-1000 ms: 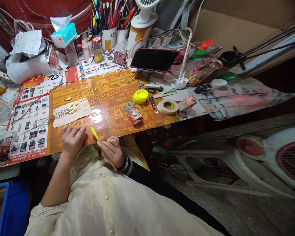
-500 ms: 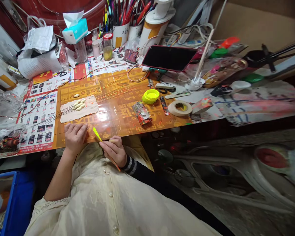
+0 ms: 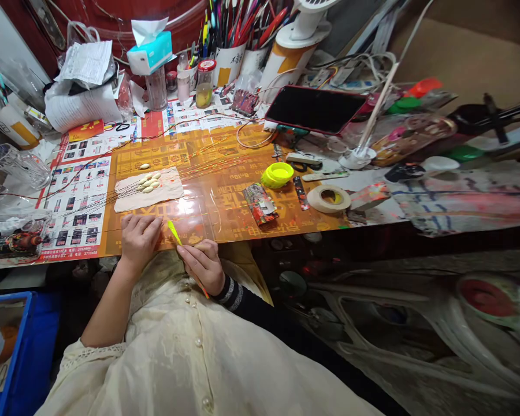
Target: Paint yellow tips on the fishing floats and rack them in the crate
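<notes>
My right hand (image 3: 203, 264) is closed around a slim paintbrush (image 3: 173, 232), held low in front of the table edge. Its bright yellow end points up and left, and an orange tip sticks out below my fingers. My left hand (image 3: 141, 240) rests at the table's near edge with its fingers curled together; whatever they pinch is hidden. Just beyond it a pale cloth (image 3: 130, 202) lies flat. Across the cloth lie several cream oval fishing floats (image 3: 148, 182) with long thin dark stems to the left and fine coloured tips to the right.
A yellow paint pot (image 3: 277, 174) stands open beside a paint-smeared block (image 3: 260, 203) and a tape roll (image 3: 328, 199). Behind are a phone (image 3: 316, 108), a lidded jar (image 3: 204, 84), a tissue pack (image 3: 149, 53) and brush holders (image 3: 229, 66). A blue crate (image 3: 34, 346) sits lower left.
The view has turned a little, so the table's things sit further right in the picture. Both hands keep nearly the same pose, and the paintbrush stays in my right hand.
</notes>
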Motion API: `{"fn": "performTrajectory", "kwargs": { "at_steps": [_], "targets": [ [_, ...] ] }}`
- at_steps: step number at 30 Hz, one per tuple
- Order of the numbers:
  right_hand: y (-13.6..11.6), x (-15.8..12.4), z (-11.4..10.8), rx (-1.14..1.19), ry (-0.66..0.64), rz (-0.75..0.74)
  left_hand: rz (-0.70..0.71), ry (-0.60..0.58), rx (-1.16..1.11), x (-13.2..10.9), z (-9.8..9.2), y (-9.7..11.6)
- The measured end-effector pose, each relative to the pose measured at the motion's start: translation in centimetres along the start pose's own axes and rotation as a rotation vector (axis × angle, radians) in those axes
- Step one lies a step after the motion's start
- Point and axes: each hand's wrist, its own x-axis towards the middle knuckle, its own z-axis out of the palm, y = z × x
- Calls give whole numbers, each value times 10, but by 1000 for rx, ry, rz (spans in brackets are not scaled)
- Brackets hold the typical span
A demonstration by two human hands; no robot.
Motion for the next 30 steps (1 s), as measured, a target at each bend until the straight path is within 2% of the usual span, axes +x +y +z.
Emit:
{"fn": "performTrajectory", "kwargs": {
  "at_steps": [11, 21, 30],
  "targets": [
    [0, 3, -4, -37, -11, -6, -29, -27, -30, -2, 0, -1],
    [1, 3, -5, 56, 52, -34, -46, -22, -14, -4, -1, -3],
    [-3, 4, 1, 72, 19, -55, -67, -21, -27, -12, -2, -7]
  ]
}}
